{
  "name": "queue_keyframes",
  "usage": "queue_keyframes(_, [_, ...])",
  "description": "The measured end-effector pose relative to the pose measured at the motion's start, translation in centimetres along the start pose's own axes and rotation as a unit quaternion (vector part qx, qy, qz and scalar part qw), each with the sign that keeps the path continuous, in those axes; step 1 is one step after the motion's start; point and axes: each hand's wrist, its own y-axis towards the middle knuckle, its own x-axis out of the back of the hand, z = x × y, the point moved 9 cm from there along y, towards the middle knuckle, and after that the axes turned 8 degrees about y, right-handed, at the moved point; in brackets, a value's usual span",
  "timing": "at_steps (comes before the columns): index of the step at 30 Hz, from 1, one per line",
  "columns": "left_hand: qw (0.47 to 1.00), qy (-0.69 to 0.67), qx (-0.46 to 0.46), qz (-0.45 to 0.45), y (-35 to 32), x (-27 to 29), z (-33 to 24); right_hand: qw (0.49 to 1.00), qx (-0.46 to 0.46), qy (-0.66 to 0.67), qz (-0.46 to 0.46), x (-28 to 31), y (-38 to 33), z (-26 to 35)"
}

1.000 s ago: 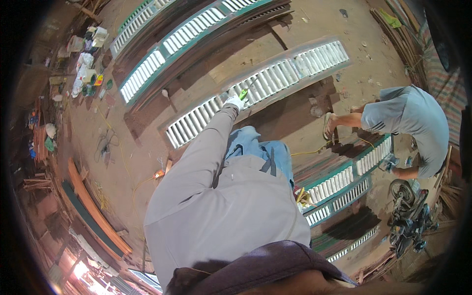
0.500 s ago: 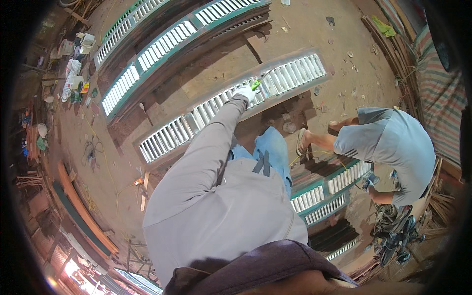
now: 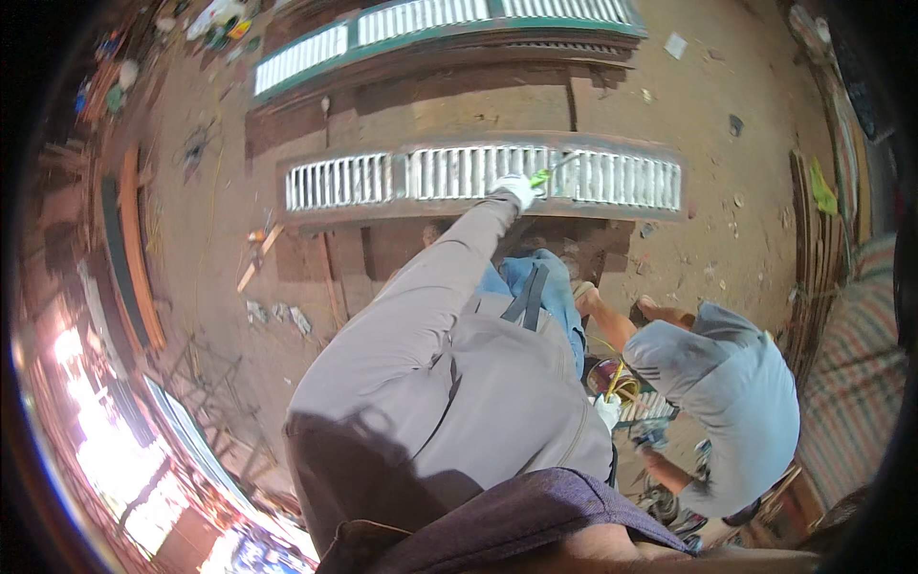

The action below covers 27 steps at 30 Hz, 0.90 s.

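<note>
A long louvred shutter panel (image 3: pixel 483 174), with pale slats set in a dark frame, lies across the middle of the view. My left hand (image 3: pixel 517 190), in a white glove, reaches over its near edge. Its fingers are closed on a green-handled tool (image 3: pixel 540 179) whose thin dark end points over the slats to the right. Low at my right side, my right hand (image 3: pixel 608 411), also white-gloved, is closed at the yellow handle of a dark red can (image 3: pixel 601 374). The can's contents and part of that hand's grip are hard to make out.
Beyond lies another louvred panel with green edging (image 3: pixel 421 19). A co-worker in a grey-blue shirt (image 3: pixel 736 411) bends close on my right, a tool in hand. Planks (image 3: pixel 813 230) run along the right side; more boards (image 3: pixel 136 249) lie at left.
The view has turned, so the panel now runs nearly level. My left hand and the green-handled tool remain over its slats. My right hand and the red can have come into view.
</note>
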Motion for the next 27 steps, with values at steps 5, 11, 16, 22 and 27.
queue_keyframes(5, [0.984, 0.031, 0.176, 0.000, -8.7, -0.4, 24.4, 0.994, 0.109, -0.006, 0.017, 1.4, 2.1, 6.3])
queue_keyframes(11, [0.894, 0.008, 0.439, -0.091, -27.3, 1.8, 50.7, 0.982, 0.178, -0.023, 0.051, -0.8, 1.0, 11.7])
queue_keyframes(16, [0.827, -0.006, 0.538, -0.162, -40.8, 0.9, 63.1, 0.968, 0.237, -0.059, 0.058, -3.6, -3.0, 15.4])
queue_keyframes(22, [0.801, 0.049, 0.574, -0.163, -45.0, -10.0, 68.9, 0.973, 0.201, 0.002, 0.111, -6.2, -4.9, 16.8])
queue_keyframes(27, [0.801, 0.007, 0.598, -0.022, -44.7, -16.4, 68.5, 0.949, 0.303, -0.064, 0.065, -6.3, -9.0, 21.5])
